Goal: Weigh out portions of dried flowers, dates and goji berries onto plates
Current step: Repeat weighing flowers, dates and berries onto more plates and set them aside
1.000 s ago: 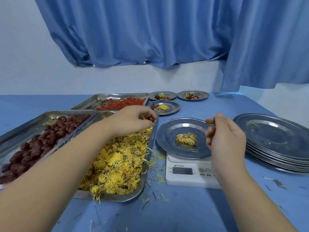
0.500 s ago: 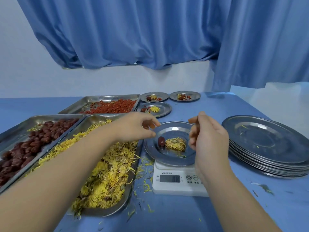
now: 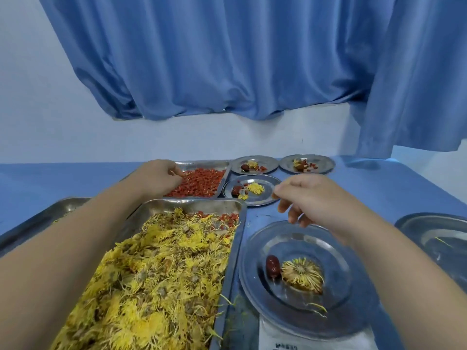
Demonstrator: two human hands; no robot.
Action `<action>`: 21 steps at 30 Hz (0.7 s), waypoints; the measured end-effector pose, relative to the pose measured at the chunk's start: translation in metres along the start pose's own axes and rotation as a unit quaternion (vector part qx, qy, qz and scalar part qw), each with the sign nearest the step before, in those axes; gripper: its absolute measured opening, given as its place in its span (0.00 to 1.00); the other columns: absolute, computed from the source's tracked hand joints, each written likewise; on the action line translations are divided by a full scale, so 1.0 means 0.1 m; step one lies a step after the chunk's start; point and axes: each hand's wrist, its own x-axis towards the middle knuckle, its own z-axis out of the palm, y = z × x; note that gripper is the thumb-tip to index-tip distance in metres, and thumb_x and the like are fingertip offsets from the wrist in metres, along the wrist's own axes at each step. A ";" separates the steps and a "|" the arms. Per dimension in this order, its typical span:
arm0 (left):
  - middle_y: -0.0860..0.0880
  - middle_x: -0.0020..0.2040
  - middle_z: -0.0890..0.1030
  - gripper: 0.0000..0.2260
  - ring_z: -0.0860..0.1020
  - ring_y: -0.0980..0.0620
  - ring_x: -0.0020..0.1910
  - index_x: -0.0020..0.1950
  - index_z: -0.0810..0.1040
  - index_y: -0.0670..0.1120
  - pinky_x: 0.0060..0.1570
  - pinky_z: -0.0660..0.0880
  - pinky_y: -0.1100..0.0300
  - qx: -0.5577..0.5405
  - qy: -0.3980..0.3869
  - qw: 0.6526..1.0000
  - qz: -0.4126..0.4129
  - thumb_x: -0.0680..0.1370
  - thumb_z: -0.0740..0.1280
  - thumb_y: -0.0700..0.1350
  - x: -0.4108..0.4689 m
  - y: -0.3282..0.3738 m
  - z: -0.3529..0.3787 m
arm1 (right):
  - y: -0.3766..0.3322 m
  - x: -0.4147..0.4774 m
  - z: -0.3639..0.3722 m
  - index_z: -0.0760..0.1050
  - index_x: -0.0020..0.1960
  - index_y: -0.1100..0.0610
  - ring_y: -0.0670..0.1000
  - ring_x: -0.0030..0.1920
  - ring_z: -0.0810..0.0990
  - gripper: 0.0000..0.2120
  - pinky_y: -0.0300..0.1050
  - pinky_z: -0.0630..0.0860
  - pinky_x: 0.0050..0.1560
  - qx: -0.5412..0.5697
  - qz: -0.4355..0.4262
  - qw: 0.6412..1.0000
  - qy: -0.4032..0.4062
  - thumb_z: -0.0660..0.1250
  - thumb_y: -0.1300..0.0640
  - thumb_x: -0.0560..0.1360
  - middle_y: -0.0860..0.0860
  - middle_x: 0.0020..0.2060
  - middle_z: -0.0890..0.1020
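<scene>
Left hand [image 3: 159, 176] reaches, fingertips down, into goji berries [image 3: 199, 184].

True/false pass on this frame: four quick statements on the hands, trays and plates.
1. The plate on the scale holds one date and one dried flower. True.
2. The left hand is at the date tray. False: it is over the goji berry tray.
3. Three filled plates sit farther back. True.
4. The right hand grips the plate on the scale. False: it hovers above it, apart from it.
</scene>
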 end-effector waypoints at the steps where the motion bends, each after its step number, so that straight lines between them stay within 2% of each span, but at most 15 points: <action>1: 0.49 0.53 0.81 0.07 0.76 0.52 0.50 0.52 0.80 0.51 0.48 0.70 0.57 0.010 -0.007 1.000 -0.006 0.77 0.65 0.46 0.09 -0.03 0.05 | 0.02 0.03 0.00 0.81 0.41 0.51 0.44 0.29 0.78 0.09 0.40 0.73 0.30 -0.004 -0.001 1.000 -0.009 0.65 0.48 0.74 0.46 0.33 0.83; 5: 0.49 0.56 0.80 0.08 0.74 0.53 0.50 0.55 0.81 0.48 0.51 0.68 0.59 0.052 -0.050 0.997 0.007 0.78 0.65 0.44 0.42 -0.06 0.28 | 0.08 0.15 -0.03 0.81 0.41 0.51 0.44 0.29 0.78 0.10 0.40 0.74 0.31 -0.012 -0.004 1.000 -0.013 0.65 0.48 0.75 0.45 0.33 0.83; 7: 0.50 0.60 0.80 0.10 0.75 0.52 0.57 0.58 0.81 0.49 0.59 0.70 0.56 0.067 -0.092 0.993 0.012 0.79 0.64 0.46 0.58 -0.06 0.39 | 0.12 0.20 -0.06 0.80 0.40 0.52 0.44 0.29 0.78 0.10 0.41 0.74 0.31 -0.012 -0.009 1.000 -0.006 0.64 0.49 0.75 0.45 0.32 0.83; 9: 0.50 0.65 0.78 0.12 0.74 0.51 0.62 0.62 0.79 0.50 0.65 0.68 0.54 0.071 -0.116 0.991 0.014 0.80 0.63 0.47 0.73 -0.04 0.48 | 0.15 0.23 -0.10 0.80 0.40 0.53 0.45 0.29 0.77 0.10 0.41 0.74 0.31 -0.001 -0.014 1.000 -0.009 0.64 0.50 0.75 0.46 0.32 0.83; 12: 0.49 0.67 0.77 0.14 0.73 0.49 0.65 0.64 0.78 0.49 0.67 0.66 0.52 0.105 -0.140 0.984 0.018 0.81 0.61 0.45 0.94 0.02 0.63 | 0.18 0.27 -0.11 0.81 0.40 0.53 0.45 0.28 0.77 0.10 0.41 0.73 0.30 0.025 -0.017 0.999 -0.019 0.64 0.50 0.75 0.47 0.32 0.83; 15: 0.45 0.68 0.76 0.15 0.75 0.47 0.60 0.62 0.78 0.48 0.66 0.67 0.48 0.179 -0.218 0.959 0.013 0.79 0.57 0.40 1.07 0.12 0.80 | 0.20 0.29 -0.10 0.80 0.40 0.52 0.44 0.28 0.78 0.10 0.41 0.73 0.31 0.026 -0.018 0.999 -0.039 0.64 0.49 0.75 0.46 0.33 0.83; 17: 0.47 0.71 0.72 0.22 0.71 0.46 0.66 0.70 0.73 0.51 0.67 0.65 0.48 0.196 -0.254 0.947 0.004 0.78 0.55 0.36 1.11 0.18 0.91 | 0.22 0.29 -0.08 0.80 0.41 0.52 0.44 0.28 0.78 0.10 0.39 0.73 0.30 0.021 -0.017 0.998 -0.053 0.64 0.49 0.76 0.45 0.32 0.83; 19: 0.50 0.66 0.75 0.24 0.73 0.47 0.64 0.69 0.74 0.53 0.62 0.68 0.51 0.191 -0.277 0.942 0.004 0.78 0.54 0.36 1.11 0.22 0.98 | 0.24 0.30 -0.08 0.80 0.41 0.52 0.43 0.28 0.77 0.11 0.38 0.73 0.30 0.019 -0.014 0.998 -0.058 0.64 0.49 0.76 0.45 0.32 0.83; 21: 0.49 0.55 0.81 0.19 0.77 0.49 0.51 0.56 0.81 0.52 0.49 0.71 0.55 0.185 -0.282 0.941 -0.008 0.77 0.55 0.35 1.13 0.24 1.02 | 0.25 0.31 -0.08 0.80 0.41 0.51 0.43 0.29 0.77 0.11 0.38 0.72 0.29 0.021 -0.011 0.998 -0.057 0.64 0.49 0.76 0.45 0.32 0.83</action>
